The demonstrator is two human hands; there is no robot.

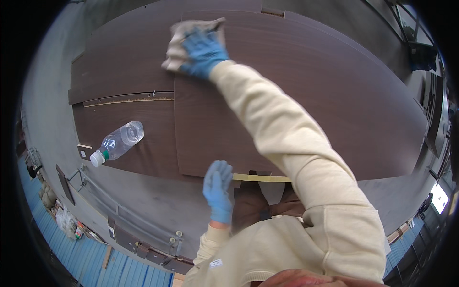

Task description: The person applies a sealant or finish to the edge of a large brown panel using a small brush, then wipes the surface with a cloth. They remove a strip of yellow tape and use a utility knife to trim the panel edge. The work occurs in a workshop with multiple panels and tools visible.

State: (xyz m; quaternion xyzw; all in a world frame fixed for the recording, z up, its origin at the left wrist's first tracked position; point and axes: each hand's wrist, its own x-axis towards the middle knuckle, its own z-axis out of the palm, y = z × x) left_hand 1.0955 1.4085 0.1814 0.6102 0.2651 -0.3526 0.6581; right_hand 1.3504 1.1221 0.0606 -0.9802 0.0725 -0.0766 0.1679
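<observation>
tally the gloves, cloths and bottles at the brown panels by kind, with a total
Blue gloves: 2
Pale cloth: 1, under the right glove
Clear bottle: 1, lying on its side
Total: 4

the right hand, blurred, hides part of the beige cloth beneath it.

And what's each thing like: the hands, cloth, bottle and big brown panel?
Cloth: rumpled, under the right hand
Right hand: gloved, spread out
Left hand: gloved, nothing seen in it
Bottle: cap on, how full unclear
Big brown panel: lying flat
</observation>
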